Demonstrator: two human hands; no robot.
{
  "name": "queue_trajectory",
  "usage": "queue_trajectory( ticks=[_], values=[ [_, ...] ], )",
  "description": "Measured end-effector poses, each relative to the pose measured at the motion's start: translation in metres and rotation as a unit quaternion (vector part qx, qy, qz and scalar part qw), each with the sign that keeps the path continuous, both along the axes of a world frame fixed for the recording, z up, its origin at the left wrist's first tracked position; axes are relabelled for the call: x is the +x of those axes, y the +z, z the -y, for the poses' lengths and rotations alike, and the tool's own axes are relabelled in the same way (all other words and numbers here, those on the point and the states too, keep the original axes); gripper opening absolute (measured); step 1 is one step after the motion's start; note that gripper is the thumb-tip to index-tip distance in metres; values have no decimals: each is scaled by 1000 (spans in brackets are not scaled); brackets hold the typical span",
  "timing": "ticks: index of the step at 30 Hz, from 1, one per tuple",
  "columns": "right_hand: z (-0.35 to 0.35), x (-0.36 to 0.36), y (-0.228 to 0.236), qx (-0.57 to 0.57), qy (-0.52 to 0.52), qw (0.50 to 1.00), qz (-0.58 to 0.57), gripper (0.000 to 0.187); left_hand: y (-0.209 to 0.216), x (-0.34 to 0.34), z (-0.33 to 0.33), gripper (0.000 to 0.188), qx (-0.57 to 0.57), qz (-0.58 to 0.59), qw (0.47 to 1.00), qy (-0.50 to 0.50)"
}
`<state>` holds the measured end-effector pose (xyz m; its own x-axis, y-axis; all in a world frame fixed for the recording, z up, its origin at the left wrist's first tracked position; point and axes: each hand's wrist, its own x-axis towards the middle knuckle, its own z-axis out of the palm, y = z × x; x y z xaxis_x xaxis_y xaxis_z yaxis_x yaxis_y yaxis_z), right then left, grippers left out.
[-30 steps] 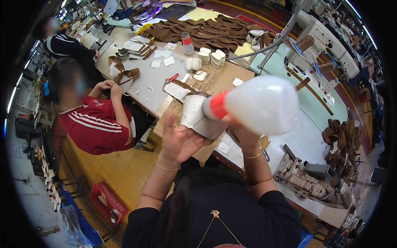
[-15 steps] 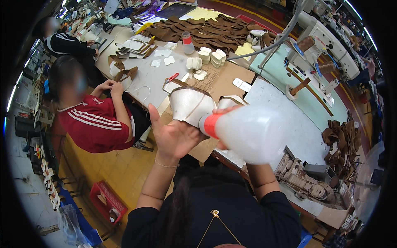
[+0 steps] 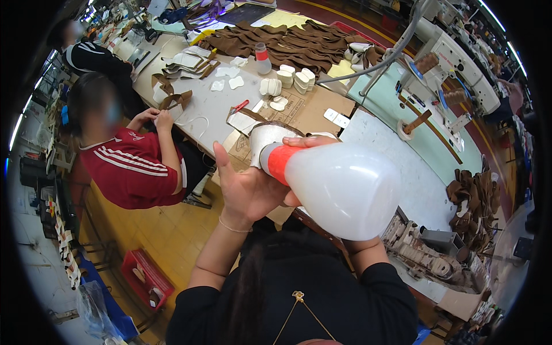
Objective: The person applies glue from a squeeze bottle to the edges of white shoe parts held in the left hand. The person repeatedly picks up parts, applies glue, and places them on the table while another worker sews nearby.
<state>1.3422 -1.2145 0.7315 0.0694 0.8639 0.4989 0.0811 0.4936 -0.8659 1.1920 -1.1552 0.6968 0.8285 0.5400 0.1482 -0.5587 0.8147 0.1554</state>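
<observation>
My right hand (image 3: 307,141) is wrapped round a squeeze bottle (image 3: 348,190), a translucent white one with a red band at its neck. The bottle lies tilted on its side, its neck pointing left and its wide base toward me. Palm up, my left hand (image 3: 247,194) holds a white curved shoe upper piece (image 3: 264,138) with a brown edge; the thumb stands apart. The bottle's neck overlaps this piece, hiding its lower right part and the left fingertips. The bottle's tip is out of sight, so contact cannot be made out.
On the table are stacks of white pads (image 3: 302,80), another red-banded bottle (image 3: 262,58), a red-handled tool (image 3: 240,106) and brown leather pieces (image 3: 276,43). A sewing machine (image 3: 454,52) stands right. At left sits a co-worker in a red shirt (image 3: 129,167).
The bottle has swung so its neck lies further left and higher over the white piece. Less of that piece shows now. My left hand has shifted slightly right.
</observation>
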Motion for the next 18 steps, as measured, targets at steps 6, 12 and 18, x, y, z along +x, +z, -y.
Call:
queue_trajectory(
  ticks=[6, 12, 18],
  values=[
    [4, 31, -24, 37, -12, 985, 169, 62, 12, -8, -7, 108, -16, -115, 989, 87],
    [13, 40, -38, 64, -129, 988, -55, 82, 6, -13, -20, 85, -40, -107, 986, 123],
    [5, 8, -26, 38, -126, 980, -152, 82, -3, -9, -5, 83, 51, -190, 968, 153]
  ],
)
